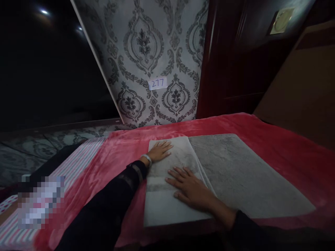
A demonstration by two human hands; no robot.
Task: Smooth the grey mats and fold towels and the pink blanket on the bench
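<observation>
A grey, towel-like cloth [243, 174] lies on a red blanket, its left part folded over so that a paler panel [167, 209] faces up. My left hand [159, 151] rests flat near the far left corner of that panel, fingers spread; a silvery bracelet circles the wrist. Closer to me, my right hand [190, 190] presses flat on the same panel, fingers apart, beside the layered fold edge. Both hands are open and grip nothing. The right part of the cloth is spread out in a single sheet.
The red blanket [267, 143] covers the surface, with a striped cloth [86, 153] along its left side. Behind stand a patterned wall with a "277" label [157, 83], a dark screen [52, 69] and a dark red wooden panel [235, 62]. Part of another person's arm shows at lower left.
</observation>
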